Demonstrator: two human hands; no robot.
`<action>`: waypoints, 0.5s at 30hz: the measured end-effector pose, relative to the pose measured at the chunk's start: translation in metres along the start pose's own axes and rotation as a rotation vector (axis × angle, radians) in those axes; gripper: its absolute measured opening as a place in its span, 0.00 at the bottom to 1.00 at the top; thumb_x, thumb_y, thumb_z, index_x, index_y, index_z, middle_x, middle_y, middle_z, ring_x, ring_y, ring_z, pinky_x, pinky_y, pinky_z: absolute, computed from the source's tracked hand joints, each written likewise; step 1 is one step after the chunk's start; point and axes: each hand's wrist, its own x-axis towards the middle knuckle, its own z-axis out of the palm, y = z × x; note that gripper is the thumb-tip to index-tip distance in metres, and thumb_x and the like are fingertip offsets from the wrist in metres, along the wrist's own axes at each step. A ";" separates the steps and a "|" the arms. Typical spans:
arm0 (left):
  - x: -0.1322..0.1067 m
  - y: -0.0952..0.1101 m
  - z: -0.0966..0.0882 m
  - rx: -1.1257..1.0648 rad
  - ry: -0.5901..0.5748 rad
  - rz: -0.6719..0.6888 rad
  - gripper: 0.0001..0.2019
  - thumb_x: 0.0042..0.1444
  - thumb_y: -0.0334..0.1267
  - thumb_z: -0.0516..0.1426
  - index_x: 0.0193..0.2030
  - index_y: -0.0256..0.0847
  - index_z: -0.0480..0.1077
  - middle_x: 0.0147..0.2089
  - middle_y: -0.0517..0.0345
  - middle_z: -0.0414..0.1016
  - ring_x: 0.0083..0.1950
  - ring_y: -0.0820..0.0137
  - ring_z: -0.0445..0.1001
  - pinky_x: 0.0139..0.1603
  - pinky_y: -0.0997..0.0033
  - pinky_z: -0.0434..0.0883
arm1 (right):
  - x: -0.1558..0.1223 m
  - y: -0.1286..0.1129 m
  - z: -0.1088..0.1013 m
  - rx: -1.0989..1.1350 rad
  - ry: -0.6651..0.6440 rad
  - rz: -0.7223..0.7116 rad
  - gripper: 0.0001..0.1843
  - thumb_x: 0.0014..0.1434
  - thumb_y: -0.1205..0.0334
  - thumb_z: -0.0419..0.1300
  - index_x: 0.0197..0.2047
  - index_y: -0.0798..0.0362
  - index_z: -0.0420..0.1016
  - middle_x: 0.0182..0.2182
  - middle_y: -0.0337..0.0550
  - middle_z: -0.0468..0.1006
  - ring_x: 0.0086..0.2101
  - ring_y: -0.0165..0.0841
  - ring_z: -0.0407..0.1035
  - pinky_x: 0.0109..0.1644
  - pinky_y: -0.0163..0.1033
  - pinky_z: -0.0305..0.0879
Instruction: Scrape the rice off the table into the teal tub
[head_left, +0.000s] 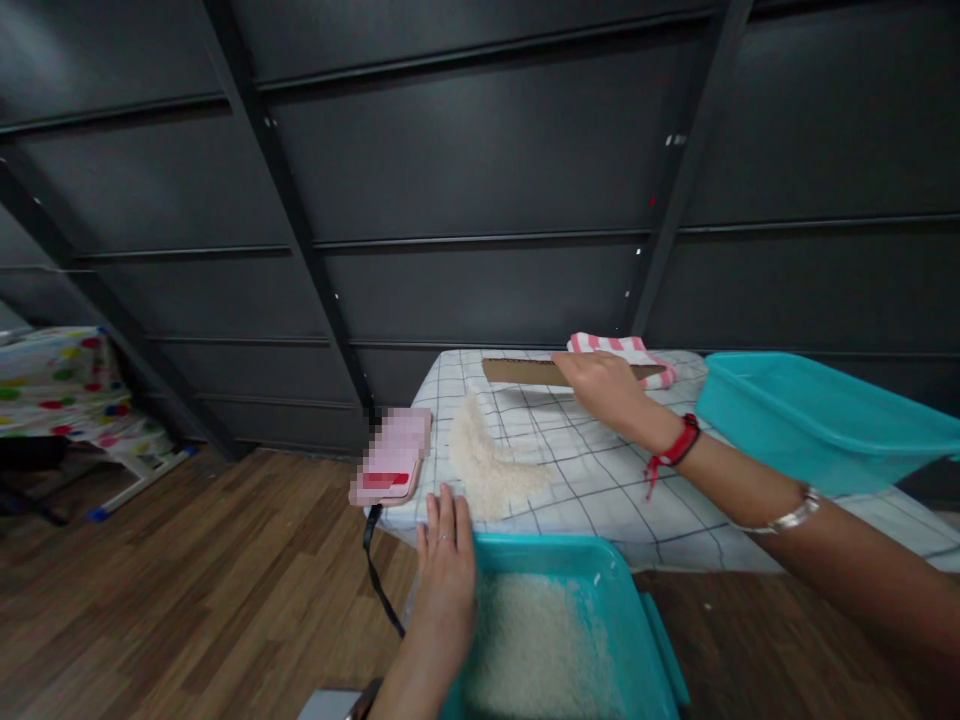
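My right hand (604, 388) reaches across the table and is closed on a flat strip of brown cardboard (519, 372) that lies along the far edge. My left hand (445, 560) rests with fingers stretched out on the near left corner of a teal tub (660, 640) holding white rice (536, 645), held just below the table's front edge. A curved heap of loose rice (487, 465) lies on the white checked tablecloth (600, 480) between the two hands.
A second teal tub (810, 415) stands on the table's right side. A pink-and-white striped cloth (626, 348) lies at the back. A pink phone-like object with a black strap (390, 468) sits on the table's left corner. Wooden floor lies left, a dark panelled wall behind.
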 end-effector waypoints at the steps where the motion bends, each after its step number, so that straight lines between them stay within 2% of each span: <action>1: 0.001 0.002 -0.003 -0.002 -0.013 -0.016 0.42 0.40 0.12 0.44 0.65 0.33 0.44 0.66 0.33 0.43 0.65 0.52 0.35 0.60 0.42 0.51 | 0.012 -0.003 0.006 0.004 -0.012 -0.006 0.16 0.56 0.78 0.45 0.42 0.63 0.70 0.33 0.55 0.77 0.33 0.38 0.71 0.34 0.39 0.57; 4: 0.002 0.006 -0.009 0.014 -0.051 -0.050 0.39 0.39 0.11 0.43 0.63 0.29 0.51 0.65 0.31 0.44 0.65 0.51 0.36 0.60 0.42 0.53 | 0.036 -0.009 0.020 0.022 -0.038 -0.045 0.14 0.58 0.76 0.46 0.42 0.63 0.70 0.35 0.57 0.77 0.35 0.39 0.71 0.34 0.39 0.57; 7: 0.001 0.007 -0.008 0.029 -0.033 -0.024 0.38 0.38 0.10 0.42 0.62 0.27 0.52 0.65 0.30 0.44 0.65 0.52 0.38 0.60 0.45 0.55 | 0.041 -0.011 0.026 0.034 -0.070 -0.065 0.14 0.58 0.76 0.46 0.42 0.63 0.70 0.37 0.56 0.77 0.37 0.38 0.71 0.35 0.39 0.57; 10: 0.000 0.006 -0.004 0.031 0.027 -0.033 0.39 0.38 0.10 0.42 0.62 0.28 0.52 0.65 0.33 0.45 0.66 0.54 0.37 0.61 0.47 0.54 | 0.025 -0.008 0.019 0.037 -0.105 -0.061 0.14 0.57 0.76 0.47 0.43 0.61 0.70 0.37 0.53 0.77 0.36 0.38 0.71 0.34 0.38 0.58; 12: 0.001 0.006 -0.002 0.012 0.019 -0.059 0.39 0.38 0.10 0.42 0.62 0.29 0.53 0.66 0.33 0.46 0.65 0.54 0.36 0.61 0.46 0.53 | 0.008 -0.005 0.008 0.038 -0.128 -0.059 0.14 0.55 0.76 0.49 0.43 0.60 0.70 0.37 0.51 0.77 0.35 0.38 0.71 0.33 0.38 0.58; 15: 0.001 0.004 -0.002 -0.033 -0.014 -0.027 0.41 0.37 0.10 0.43 0.63 0.31 0.50 0.66 0.33 0.45 0.65 0.52 0.34 0.61 0.43 0.51 | -0.011 0.000 -0.009 0.031 -0.142 -0.042 0.17 0.53 0.77 0.50 0.45 0.59 0.70 0.38 0.50 0.77 0.36 0.39 0.71 0.34 0.38 0.58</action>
